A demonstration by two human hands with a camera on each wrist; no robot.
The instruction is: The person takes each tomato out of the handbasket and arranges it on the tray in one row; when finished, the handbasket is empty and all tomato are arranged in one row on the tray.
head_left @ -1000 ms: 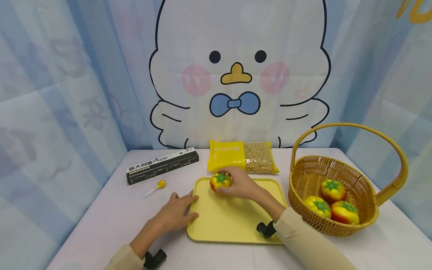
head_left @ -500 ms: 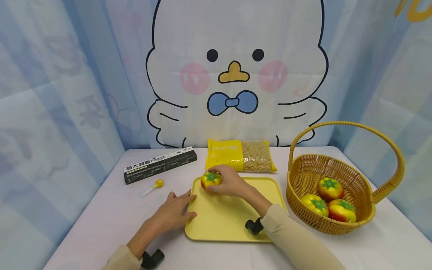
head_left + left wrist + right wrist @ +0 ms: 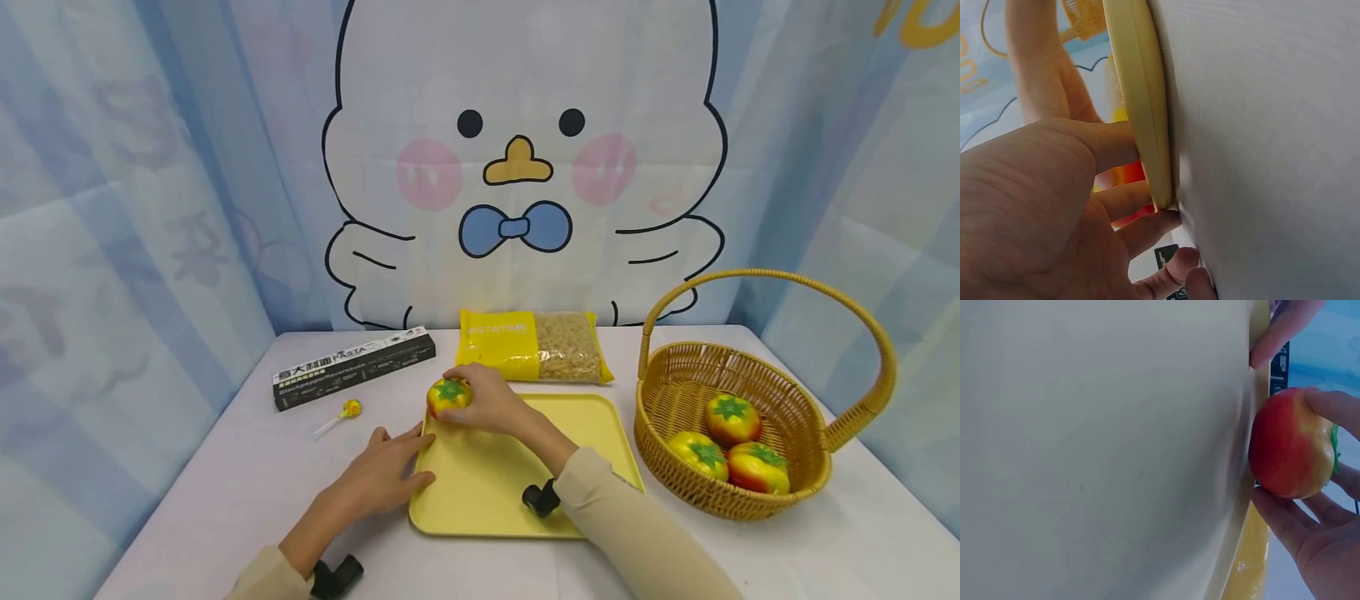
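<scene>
My right hand (image 3: 489,400) holds a yellow-red toy persimmon (image 3: 444,398) with a green leafy top, thumb on one side and fingers on the other. It is over the far left corner of the yellow tray (image 3: 480,492). In the right wrist view the persimmon (image 3: 1288,447) shows its red underside close to the tray's rim; whether it touches the rim I cannot tell. At the tray's left edge rests my left hand (image 3: 382,475), fingers spread. The left wrist view shows the thumb and fingertips touching the tray's edge (image 3: 1141,94).
A wicker basket (image 3: 652,450) with a tall handle stands on the right, holding three more toy persimmons (image 3: 732,418). Behind the tray lies a yellow pasta bag (image 3: 498,343). A black pasta box (image 3: 356,367) and a lollipop (image 3: 351,408) lie on the left.
My right hand has carried the persimmon leftward over the tray to its far left corner. The left hand has stayed at the tray's left edge. The head view has shifted slightly.
</scene>
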